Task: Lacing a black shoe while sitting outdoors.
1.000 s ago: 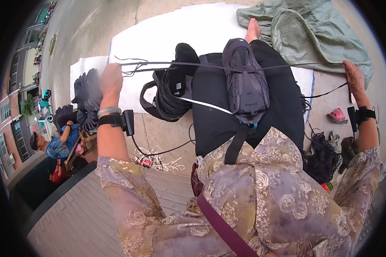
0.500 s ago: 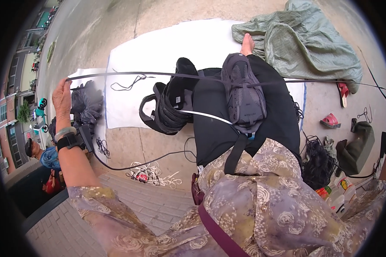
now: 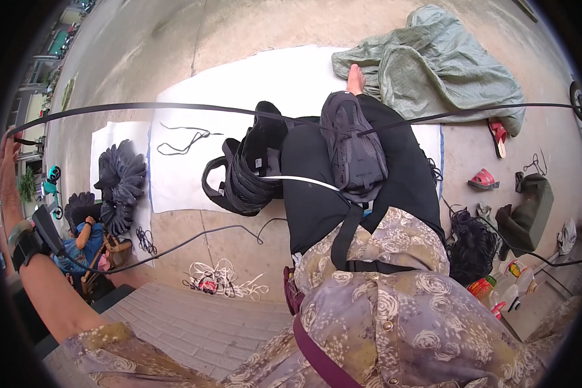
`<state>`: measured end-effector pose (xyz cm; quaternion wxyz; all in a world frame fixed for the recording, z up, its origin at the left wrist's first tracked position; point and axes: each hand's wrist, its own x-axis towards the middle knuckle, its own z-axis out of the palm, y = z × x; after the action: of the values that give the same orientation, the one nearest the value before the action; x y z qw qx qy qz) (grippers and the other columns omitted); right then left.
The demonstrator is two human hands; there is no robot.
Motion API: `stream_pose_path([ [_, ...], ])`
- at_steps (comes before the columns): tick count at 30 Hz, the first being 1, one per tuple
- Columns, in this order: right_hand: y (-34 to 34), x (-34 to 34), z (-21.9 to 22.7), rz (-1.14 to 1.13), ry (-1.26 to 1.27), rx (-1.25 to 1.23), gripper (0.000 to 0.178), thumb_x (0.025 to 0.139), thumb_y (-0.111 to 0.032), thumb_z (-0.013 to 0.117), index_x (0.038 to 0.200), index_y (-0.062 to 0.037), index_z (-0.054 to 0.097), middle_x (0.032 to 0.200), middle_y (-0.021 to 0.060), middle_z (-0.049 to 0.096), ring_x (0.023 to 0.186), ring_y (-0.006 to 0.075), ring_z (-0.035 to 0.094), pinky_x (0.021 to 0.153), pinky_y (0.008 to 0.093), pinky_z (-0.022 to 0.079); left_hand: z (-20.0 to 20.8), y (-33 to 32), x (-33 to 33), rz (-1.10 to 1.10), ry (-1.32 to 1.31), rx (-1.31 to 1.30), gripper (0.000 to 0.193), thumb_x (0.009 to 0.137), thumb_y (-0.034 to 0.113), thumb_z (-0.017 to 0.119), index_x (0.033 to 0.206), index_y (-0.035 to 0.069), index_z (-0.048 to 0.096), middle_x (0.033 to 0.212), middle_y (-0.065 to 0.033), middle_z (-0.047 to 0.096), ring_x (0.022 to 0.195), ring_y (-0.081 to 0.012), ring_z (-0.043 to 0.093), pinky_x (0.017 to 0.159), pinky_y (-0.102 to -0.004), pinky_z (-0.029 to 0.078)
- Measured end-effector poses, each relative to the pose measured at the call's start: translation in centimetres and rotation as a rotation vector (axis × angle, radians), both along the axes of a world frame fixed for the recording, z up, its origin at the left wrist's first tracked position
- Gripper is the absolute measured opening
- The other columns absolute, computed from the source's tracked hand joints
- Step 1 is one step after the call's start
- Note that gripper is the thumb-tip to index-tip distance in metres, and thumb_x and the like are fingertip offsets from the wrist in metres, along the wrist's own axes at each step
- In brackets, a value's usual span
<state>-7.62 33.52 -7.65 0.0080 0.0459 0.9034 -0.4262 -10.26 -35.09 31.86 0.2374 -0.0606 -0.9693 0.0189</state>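
Note:
A dark grey mesh shoe point(image 3: 359, 145) lies on my lap between my black-trousered thighs. A long black shoelace point(image 3: 174, 106) runs through it and is drawn out wide to both sides. At the far left rim, my left hand point(image 3: 10, 171) is raised and closed on that lace's end. The lace's other half stretches past the right edge; my right hand is out of the picture. Against my left thigh leans a stack of black shoe uppers point(image 3: 255, 168), nested in one another. A white strip point(image 3: 301, 180) reaches from the stack to my lap.
A white sheet point(image 3: 194, 174) covers the ground, with a loose dark lace on it. Bundled black uppers point(image 3: 121, 184) are at left, tangled white laces point(image 3: 226, 281) near left. A grey-green woven sack point(image 3: 433, 71), red sandals point(image 3: 483, 179) and black laces point(image 3: 472, 242) are at right. Another person point(image 3: 81, 249) sits at left.
My left hand has moved further left and my right hand has gone out past the right edge, spreading the lace wider. The view has shifted slightly, showing more of the seated person.

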Motion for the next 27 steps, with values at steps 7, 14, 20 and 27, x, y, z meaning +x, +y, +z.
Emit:
stream_pose_path([
  [7,0.3,1.3,1.7,0.002,-0.011,0.000,0.036,0.092,-0.032,0.031,0.091,-0.0053,0.055,0.087,0.0106,0.053,0.079,0.0246,0.045,0.069,0.0359,0.033,-3.5,0.5,0.8,0.113,-0.187,0.021,0.022,0.089,0.024,0.050,0.093,0.006,0.062,0.076,-0.0049,0.063,0.069,-0.0122,0.059,0.062,-0.0245,0.047],
  [14,3.3,2.0,3.0,-0.041,-0.004,0.039,0.033,0.091,-0.032,0.034,0.088,-0.0064,0.055,0.081,0.0079,0.051,0.073,0.0210,0.043,0.064,0.0337,0.032,-3.0,-1.3,0.7,0.165,-0.203,0.029,0.021,0.089,0.024,0.050,0.090,0.006,0.061,0.073,-0.0050,0.062,0.065,-0.0124,0.059,0.058,-0.0247,0.047],
  [20,6.9,3.2,5.3,-0.136,0.005,0.097,0.030,0.091,-0.031,0.036,0.086,-0.0073,0.054,0.076,0.0057,0.050,0.067,0.0180,0.042,0.059,0.0317,0.031,-1.0,-4.2,0.3,0.220,-0.193,0.028,0.021,0.088,0.025,0.050,0.088,0.006,0.061,0.071,-0.0050,0.061,0.062,-0.0126,0.059,0.054,-0.0249,0.047],
  [27,14.5,5.4,7.6,-0.297,-0.017,0.211,0.028,0.090,-0.030,0.039,0.083,-0.0083,0.054,0.071,0.0030,0.048,0.060,0.0144,0.040,0.053,0.0294,0.030,5.4,-10.4,-1.0,0.353,-0.158,0.029,0.021,0.088,0.025,0.050,0.086,0.006,0.060,0.068,-0.0051,0.060,0.058,-0.0129,0.058,0.050,-0.0251,0.047],
])
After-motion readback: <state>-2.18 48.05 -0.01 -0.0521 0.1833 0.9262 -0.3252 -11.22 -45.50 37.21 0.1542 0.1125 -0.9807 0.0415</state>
